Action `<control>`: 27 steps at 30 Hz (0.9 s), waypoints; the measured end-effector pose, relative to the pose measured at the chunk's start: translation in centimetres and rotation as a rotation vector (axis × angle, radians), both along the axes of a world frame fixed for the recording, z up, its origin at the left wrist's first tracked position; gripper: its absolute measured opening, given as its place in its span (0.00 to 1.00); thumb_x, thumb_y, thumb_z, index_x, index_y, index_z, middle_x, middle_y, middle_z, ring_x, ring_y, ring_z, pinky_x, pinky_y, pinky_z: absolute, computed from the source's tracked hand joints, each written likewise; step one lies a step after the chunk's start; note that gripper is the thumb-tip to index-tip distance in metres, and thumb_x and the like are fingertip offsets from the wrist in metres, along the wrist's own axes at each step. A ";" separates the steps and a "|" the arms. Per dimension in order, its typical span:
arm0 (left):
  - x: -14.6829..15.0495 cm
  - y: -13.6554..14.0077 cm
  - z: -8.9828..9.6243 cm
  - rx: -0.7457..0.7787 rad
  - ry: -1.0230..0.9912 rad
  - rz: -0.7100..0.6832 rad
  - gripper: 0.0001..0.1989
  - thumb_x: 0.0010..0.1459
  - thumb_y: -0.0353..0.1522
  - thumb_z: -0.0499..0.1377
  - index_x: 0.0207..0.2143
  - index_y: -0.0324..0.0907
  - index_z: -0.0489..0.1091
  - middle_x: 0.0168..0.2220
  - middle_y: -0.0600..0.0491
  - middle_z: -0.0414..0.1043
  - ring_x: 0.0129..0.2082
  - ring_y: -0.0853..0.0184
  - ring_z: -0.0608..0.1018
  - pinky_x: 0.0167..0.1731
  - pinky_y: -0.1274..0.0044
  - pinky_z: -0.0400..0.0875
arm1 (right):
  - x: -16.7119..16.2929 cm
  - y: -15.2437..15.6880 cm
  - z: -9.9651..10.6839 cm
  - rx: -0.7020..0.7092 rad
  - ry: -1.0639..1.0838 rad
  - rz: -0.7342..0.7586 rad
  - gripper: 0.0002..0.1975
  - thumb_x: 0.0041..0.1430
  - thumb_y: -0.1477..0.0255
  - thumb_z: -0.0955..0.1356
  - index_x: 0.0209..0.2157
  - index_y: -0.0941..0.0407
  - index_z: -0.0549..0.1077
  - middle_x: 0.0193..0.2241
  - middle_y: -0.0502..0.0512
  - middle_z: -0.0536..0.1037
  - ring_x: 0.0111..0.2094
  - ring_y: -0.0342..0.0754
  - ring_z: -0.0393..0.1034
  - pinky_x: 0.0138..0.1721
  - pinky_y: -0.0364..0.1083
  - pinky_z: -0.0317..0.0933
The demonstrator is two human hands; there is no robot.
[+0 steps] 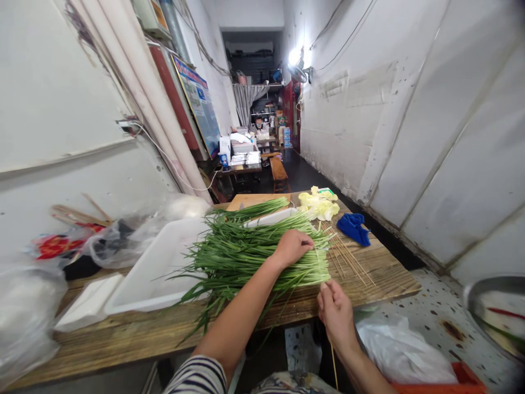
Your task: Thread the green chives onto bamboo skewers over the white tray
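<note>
Skewers (350,256) matt wood; tray (164,279) smooth plastic.

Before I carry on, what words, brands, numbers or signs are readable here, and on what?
None readable.
Wall poster: lettering, too blurred.
Blue tub: markings, too small.
Blue pack near the red door: too small to make out.

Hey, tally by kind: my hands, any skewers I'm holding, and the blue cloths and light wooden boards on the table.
Left hand and right hand: 2
Skewer in right hand: 1
Blue cloth: 1
Wooden board: 1
Total: 5
</note>
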State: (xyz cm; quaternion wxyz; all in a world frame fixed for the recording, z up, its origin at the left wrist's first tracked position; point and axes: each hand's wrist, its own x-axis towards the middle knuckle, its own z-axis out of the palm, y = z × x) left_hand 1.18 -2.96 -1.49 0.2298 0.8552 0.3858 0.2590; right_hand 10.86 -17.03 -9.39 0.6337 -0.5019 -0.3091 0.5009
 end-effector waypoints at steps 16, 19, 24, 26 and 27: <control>-2.0 -1.0 2.0 0.022 0.011 -0.134 0.16 0.51 0.26 0.52 0.36 0.41 0.78 0.36 0.53 0.78 0.37 0.68 0.78 0.41 0.80 0.68 | 1.1 0.7 -0.3 0.190 -0.225 0.043 0.14 0.59 0.59 0.62 0.29 0.55 0.63 0.16 0.41 0.52 0.16 0.38 0.46 0.17 0.39 0.43; -2.1 -1.3 2.1 -0.127 -0.161 -0.040 0.14 0.51 0.30 0.53 0.35 0.37 0.78 0.33 0.51 0.78 0.32 0.68 0.77 0.35 0.81 0.69 | 1.1 0.7 0.6 0.220 -0.291 0.045 0.14 0.60 0.60 0.62 0.28 0.55 0.62 0.16 0.41 0.54 0.16 0.38 0.48 0.18 0.39 0.45; -1.9 -1.3 2.1 -0.292 -0.255 -0.068 0.18 0.50 0.39 0.58 0.37 0.35 0.77 0.36 0.50 0.78 0.34 0.65 0.76 0.35 0.79 0.69 | 1.6 0.6 1.9 0.232 -0.354 0.087 0.14 0.61 0.62 0.62 0.26 0.55 0.61 0.16 0.42 0.56 0.16 0.38 0.49 0.18 0.39 0.45; -1.9 -1.2 2.2 -0.304 -0.261 -0.095 0.17 0.49 0.40 0.60 0.35 0.35 0.77 0.35 0.50 0.78 0.34 0.65 0.76 0.36 0.79 0.68 | 1.9 0.5 2.1 0.226 -0.375 0.092 0.14 0.61 0.62 0.61 0.25 0.55 0.61 0.16 0.42 0.56 0.16 0.38 0.49 0.18 0.38 0.46; -1.9 -1.1 2.2 -0.308 -0.265 -0.094 0.17 0.48 0.40 0.60 0.34 0.35 0.78 0.34 0.50 0.78 0.33 0.65 0.76 0.35 0.79 0.68 | 2.0 0.4 2.0 0.219 -0.391 0.098 0.14 0.62 0.62 0.61 0.26 0.55 0.61 0.16 0.43 0.57 0.16 0.38 0.50 0.18 0.39 0.46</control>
